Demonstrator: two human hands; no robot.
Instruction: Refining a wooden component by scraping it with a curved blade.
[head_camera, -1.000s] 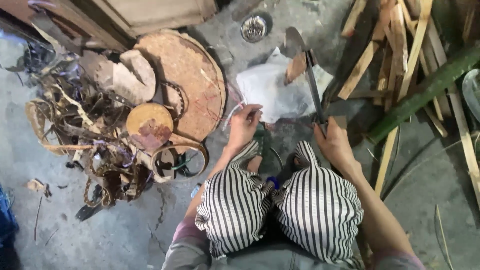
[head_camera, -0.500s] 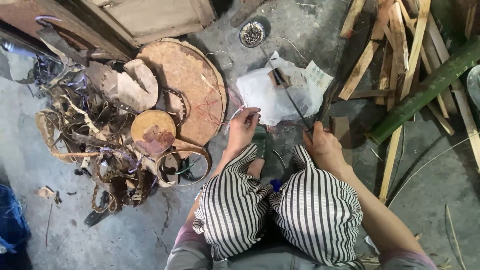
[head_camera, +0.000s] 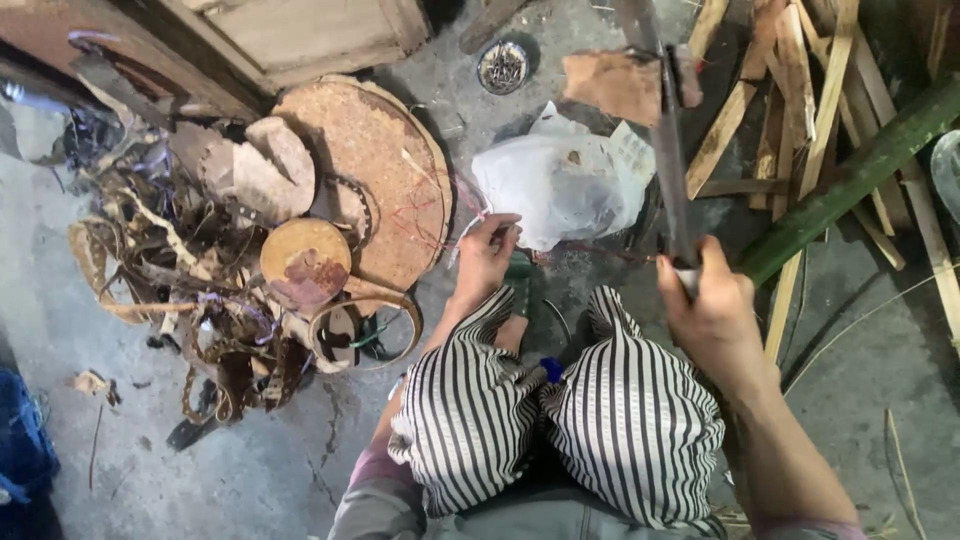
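On the floor at left lies a heap of scrap strips (head_camera: 190, 290) beside a round wooden block (head_camera: 385, 170). The left hand (head_camera: 487, 255) pinches a thin sliver (head_camera: 462, 232), uncut; the right hand (head_camera: 712, 310) grips a raised long blade (head_camera: 668, 150).

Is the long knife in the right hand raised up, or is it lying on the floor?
Raised: the right hand grips the long knife, its blade pointing away above the floor.

Black-and-white striped trousers (head_camera: 470, 420), green bamboo pole (head_camera: 850, 180), seemingly white plastic bag (head_camera: 560, 185).
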